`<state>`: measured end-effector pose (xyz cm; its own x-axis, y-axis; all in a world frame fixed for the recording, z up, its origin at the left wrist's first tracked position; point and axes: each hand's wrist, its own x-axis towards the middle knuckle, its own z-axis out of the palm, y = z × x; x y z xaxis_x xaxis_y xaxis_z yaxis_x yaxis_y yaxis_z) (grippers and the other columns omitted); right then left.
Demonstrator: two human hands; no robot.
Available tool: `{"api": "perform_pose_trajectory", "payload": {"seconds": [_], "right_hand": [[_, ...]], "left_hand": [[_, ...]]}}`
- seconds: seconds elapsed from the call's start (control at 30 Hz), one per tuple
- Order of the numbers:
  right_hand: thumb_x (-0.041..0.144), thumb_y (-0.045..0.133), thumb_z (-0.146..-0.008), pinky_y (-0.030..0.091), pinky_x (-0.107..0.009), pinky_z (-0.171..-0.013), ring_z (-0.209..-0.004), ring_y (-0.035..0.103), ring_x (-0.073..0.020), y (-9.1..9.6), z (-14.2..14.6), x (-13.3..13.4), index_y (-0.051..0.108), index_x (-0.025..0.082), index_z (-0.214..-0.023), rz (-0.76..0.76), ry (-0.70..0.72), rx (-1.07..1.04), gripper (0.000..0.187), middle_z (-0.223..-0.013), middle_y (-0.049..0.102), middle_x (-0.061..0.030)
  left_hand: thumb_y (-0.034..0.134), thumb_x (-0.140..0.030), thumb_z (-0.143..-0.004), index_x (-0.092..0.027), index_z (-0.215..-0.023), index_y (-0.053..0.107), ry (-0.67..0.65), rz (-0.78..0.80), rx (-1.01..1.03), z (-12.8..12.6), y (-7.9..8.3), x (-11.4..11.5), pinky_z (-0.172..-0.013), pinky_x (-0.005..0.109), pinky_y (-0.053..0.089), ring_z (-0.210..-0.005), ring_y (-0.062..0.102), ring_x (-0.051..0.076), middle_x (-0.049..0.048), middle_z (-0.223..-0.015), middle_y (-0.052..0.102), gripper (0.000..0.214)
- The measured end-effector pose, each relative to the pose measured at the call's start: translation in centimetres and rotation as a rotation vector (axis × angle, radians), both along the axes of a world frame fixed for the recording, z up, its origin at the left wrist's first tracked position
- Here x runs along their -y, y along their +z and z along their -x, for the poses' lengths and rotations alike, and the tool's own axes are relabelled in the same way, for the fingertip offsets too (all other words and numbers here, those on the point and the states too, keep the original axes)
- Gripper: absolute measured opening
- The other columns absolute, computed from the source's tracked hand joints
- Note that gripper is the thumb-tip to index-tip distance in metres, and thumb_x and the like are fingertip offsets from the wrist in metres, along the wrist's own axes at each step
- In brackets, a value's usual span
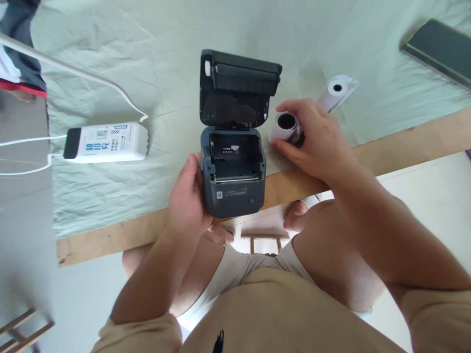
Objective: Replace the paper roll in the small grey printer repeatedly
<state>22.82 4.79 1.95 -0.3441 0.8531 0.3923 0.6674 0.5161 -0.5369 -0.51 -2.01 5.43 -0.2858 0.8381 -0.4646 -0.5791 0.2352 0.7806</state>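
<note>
A dark portable label printer [233, 196] is at the table's front edge with its lid [237, 93] swung up and its paper bay bare. My left hand [189, 196] grips the printer's left side, fingers hidden beneath it. To the right of the printer, my right hand [316, 137] has its thumb and fingers around a small white paper roll [285, 125], whose dark core faces up. Behind that hand stands another white paper roll [336, 90] with a loose end of paper sticking out.
A white power bank [110, 142] with white cables [114, 88] lies on the left of the pale green cloth [154, 44]. At the far right is a dark flat case [439, 49]. The table has a wooden front edge [121, 233]. Part of another person [22, 54] shows at upper left.
</note>
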Motion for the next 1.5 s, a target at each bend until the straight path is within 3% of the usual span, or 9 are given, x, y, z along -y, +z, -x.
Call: {"api": "perform_pose_trajectory", "payload": {"seconds": [0.17, 0.33, 0.5, 0.73, 0.83, 1.0, 1.13, 1.23, 1.5], "right_hand": [[0.025, 0.089, -0.080, 0.057, -0.035, -0.077, -0.085, 0.066, -0.0183, 1.9, 0.3, 1.3, 0.060, 0.029, -0.120, -0.078, -0.118, -0.286, 0.050, -0.107, 0.070, -0.0021], [0.015, 0.079, -0.093, 0.056, -0.032, -0.091, -0.103, 0.076, -0.0167, 5.3, 3.5, 4.1, 0.068, 0.027, -0.110, -0.228, 0.084, -0.241, 0.024, -0.114, 0.082, -0.0003], [0.021, 0.064, -0.100, 0.052, -0.038, -0.080, -0.094, 0.078, -0.0213, 4.5, 5.4, 3.6, 0.068, 0.026, -0.098, -0.146, 0.075, -0.018, 0.007, -0.103, 0.085, -0.0005], [0.021, 0.055, -0.105, 0.045, -0.040, -0.083, -0.098, 0.073, -0.0196, 4.0, 5.7, 4.0, 0.067, 0.027, -0.083, -0.201, 0.121, -0.041, 0.025, -0.094, 0.081, 0.0005], [0.021, 0.061, -0.103, 0.046, -0.040, -0.080, -0.094, 0.072, -0.0192, 3.8, 5.8, 4.9, 0.066, 0.027, -0.087, -0.242, 0.188, -0.093, 0.018, -0.092, 0.080, 0.0005], [0.030, 0.062, -0.104, 0.057, -0.038, -0.083, -0.096, 0.073, -0.0190, 2.7, 5.3, 4.6, 0.064, 0.027, -0.104, -0.353, 0.256, -0.250, 0.003, -0.097, 0.076, -0.0006], [0.040, 0.061, -0.102, 0.061, -0.049, -0.107, -0.136, 0.065, -0.0292, 2.0, 4.5, 3.3, 0.053, 0.032, -0.144, -0.241, 0.029, -0.338, 0.043, -0.146, 0.065, -0.0097], [0.060, 0.055, -0.103, 0.055, -0.057, -0.119, -0.152, 0.055, -0.0344, 2.0, 3.7, 2.6, 0.034, 0.037, -0.162, -0.081, 0.091, -0.314, 0.066, -0.170, 0.048, -0.0085], [0.051, 0.058, -0.107, 0.058, -0.049, -0.116, -0.136, 0.069, -0.0264, 2.9, 2.7, 3.1, 0.057, 0.032, -0.142, 0.086, 0.172, -0.394, 0.039, -0.145, 0.071, -0.0065]], "left_hand": [[0.070, -0.042, -0.098, -0.023, -0.085, 0.080, -0.163, -0.097, -0.061, 0.3, 0.0, 0.4, -0.067, 0.027, 0.065, -0.081, 0.078, 0.019, 0.0003, -0.082, 0.081, 0.025], [0.089, -0.039, -0.080, -0.022, -0.096, 0.079, -0.321, -0.151, -0.183, 0.8, -0.3, 0.8, -0.063, 0.027, 0.061, -0.081, 0.079, 0.021, 0.0012, -0.082, 0.080, 0.026], [0.086, -0.041, -0.082, -0.021, -0.104, 0.078, -0.348, -0.166, -0.197, 0.9, -0.2, 0.7, -0.076, 0.031, 0.066, -0.095, 0.082, 0.026, 0.0040, -0.089, 0.081, 0.031], [0.083, -0.048, -0.086, -0.022, -0.103, 0.078, -0.340, -0.205, -0.164, 0.9, -0.3, 1.0, -0.091, 0.037, 0.067, -0.108, 0.080, 0.030, 0.0054, -0.090, 0.080, 0.031], [0.088, -0.050, -0.082, -0.021, -0.106, 0.077, -0.351, -0.243, -0.169, 1.1, -0.4, 0.9, -0.078, 0.032, 0.065, -0.093, 0.079, 0.025, 0.0042, -0.090, 0.080, 0.039], [0.093, -0.018, -0.068, -0.022, -0.119, 0.071, -0.448, -0.174, -0.325, 2.0, -0.5, 0.8, -0.077, 0.027, 0.064, -0.084, 0.077, 0.018, 0.0000, -0.098, 0.081, 0.056], [0.092, -0.024, -0.068, -0.020, -0.129, 0.066, -0.480, -0.144, -0.381, 2.1, -0.3, 1.0, -0.076, 0.033, 0.067, -0.090, 0.079, 0.023, 0.0045, -0.104, 0.082, 0.067], [0.092, -0.022, -0.067, -0.020, -0.122, 0.069, -0.456, -0.136, -0.350, 1.8, -0.1, 1.0, -0.075, 0.032, 0.068, -0.085, 0.078, 0.022, 0.0034, -0.099, 0.082, 0.060], [0.094, -0.025, -0.067, -0.024, -0.122, 0.074, -0.394, -0.107, -0.394, 1.7, -0.2, 1.3, -0.062, 0.032, 0.066, -0.073, 0.076, 0.021, 0.0001, -0.090, 0.079, 0.059]]}}
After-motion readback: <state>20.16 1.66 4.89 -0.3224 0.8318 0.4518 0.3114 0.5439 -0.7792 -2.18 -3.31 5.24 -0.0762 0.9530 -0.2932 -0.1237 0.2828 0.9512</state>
